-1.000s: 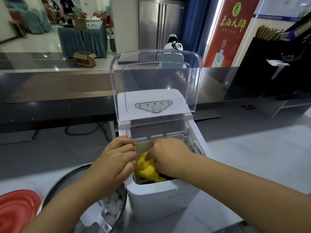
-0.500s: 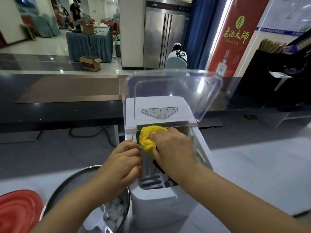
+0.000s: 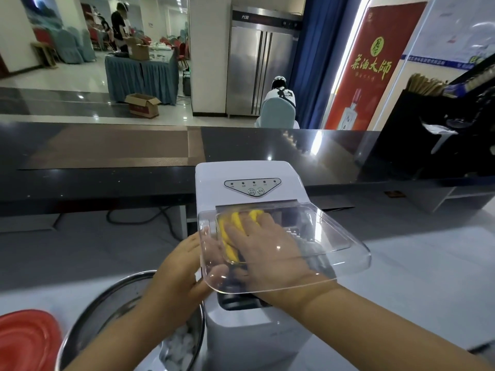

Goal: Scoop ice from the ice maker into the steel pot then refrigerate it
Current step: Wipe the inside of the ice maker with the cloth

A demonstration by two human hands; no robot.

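Right hand (image 3: pixel 257 245) grips yellow cloth (image 3: pixel 235 218) under clear lid (image 3: pixel 334 242); left hand (image 3: pixel 182 271) holds ice maker (image 3: pixel 249 172) side. Pull cloth out before lid shuts.

Left hand (image 3: pixel 176 279), right hand (image 3: pixel 267 255), forearms (image 3: pixel 375 325) seemingly bare.

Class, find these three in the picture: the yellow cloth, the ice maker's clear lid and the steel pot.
yellow cloth (image 3: pixel 233 220), head view, its top fold seen through the lid.
clear lid (image 3: pixel 342 253), head view, its right panel.
steel pot (image 3: pixel 120 301), head view, bare inner wall near the rim.
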